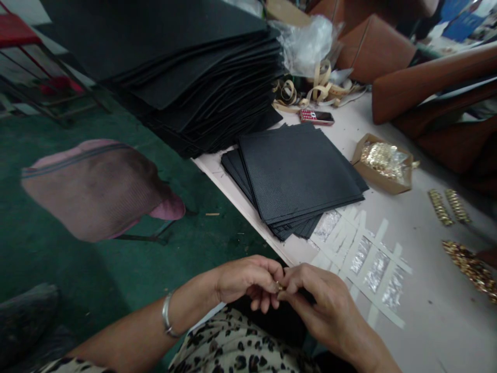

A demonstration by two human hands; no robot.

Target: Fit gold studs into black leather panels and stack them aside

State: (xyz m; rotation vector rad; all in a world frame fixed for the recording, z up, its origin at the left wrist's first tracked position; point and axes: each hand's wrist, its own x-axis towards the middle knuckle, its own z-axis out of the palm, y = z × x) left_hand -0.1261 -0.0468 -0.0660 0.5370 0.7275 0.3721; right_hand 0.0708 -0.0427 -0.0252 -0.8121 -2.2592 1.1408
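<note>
Fingertips of my left hand [254, 282] and my right hand [318, 298] meet in a pinch above my lap, just off the table's near edge. Between them is a small gold-coloured metal piece [279, 286], mostly covered by the fingers, so its exact kind does not show. Beyond my hands lies a stack of black leather-like sheets [298, 168], slightly fanned. To the right of that stack, a cardboard box [382, 181] holds many shiny gold pieces [382, 158].
Taped clear plastic patches [376, 270] lie on the white table [427, 295]. Gold pieces stand in rows [440, 207] and a loose pile [471, 269] at right. A red phone [316, 117], large black sheets [194, 88] and brown leather items [375, 49] sit farther back. A covered stool [97, 191] stands left.
</note>
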